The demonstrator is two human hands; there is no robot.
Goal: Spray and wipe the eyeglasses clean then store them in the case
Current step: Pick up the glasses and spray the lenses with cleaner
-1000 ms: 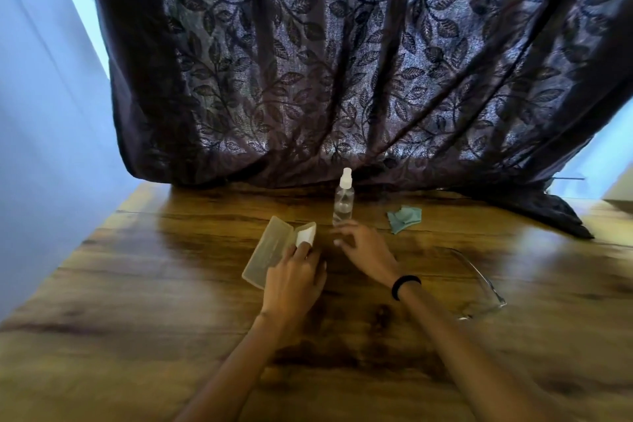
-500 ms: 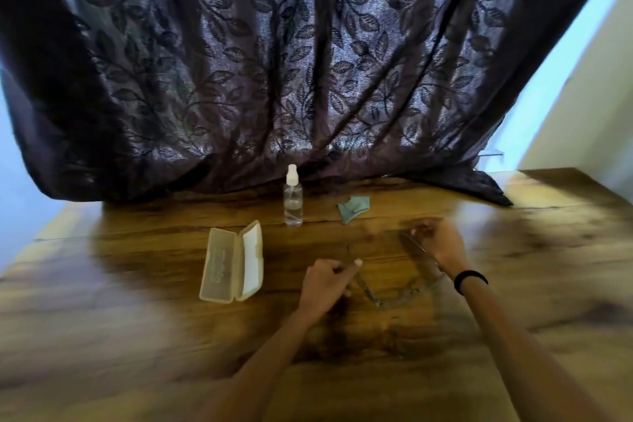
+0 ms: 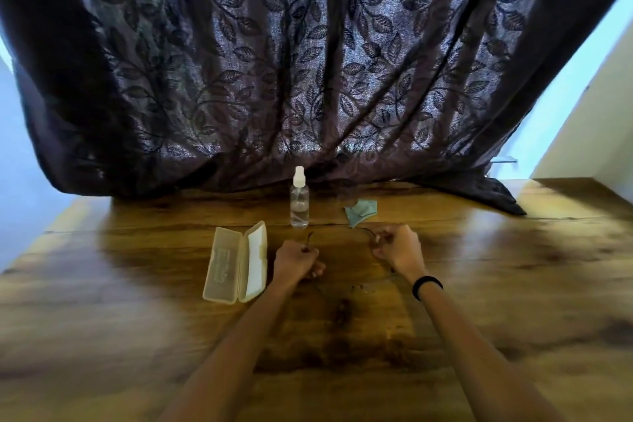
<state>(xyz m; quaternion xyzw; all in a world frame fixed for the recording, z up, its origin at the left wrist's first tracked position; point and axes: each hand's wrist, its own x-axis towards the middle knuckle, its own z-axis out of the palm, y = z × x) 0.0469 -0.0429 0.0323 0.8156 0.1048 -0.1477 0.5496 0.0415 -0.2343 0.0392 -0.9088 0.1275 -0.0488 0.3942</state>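
While each hand, left hand (image 3: 297, 259), right hand (image 3: 397, 250), grips an eyeglasses (image 3: 364, 287) temple, open case (image 3: 236, 263) just left.

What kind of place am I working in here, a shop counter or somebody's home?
Most likely a home, not a shop: a wooden table pushed up against a window hung with a dark leaf-patterned curtain, plain walls either side. Nothing like shop fittings is in view.

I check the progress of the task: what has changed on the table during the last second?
The left hand left the open case. Both hands took the eyeglasses, which lay to the right, and now hold them by the temples in front of the person, the right hand on the other side. The spray bottle and cloth stayed in place.
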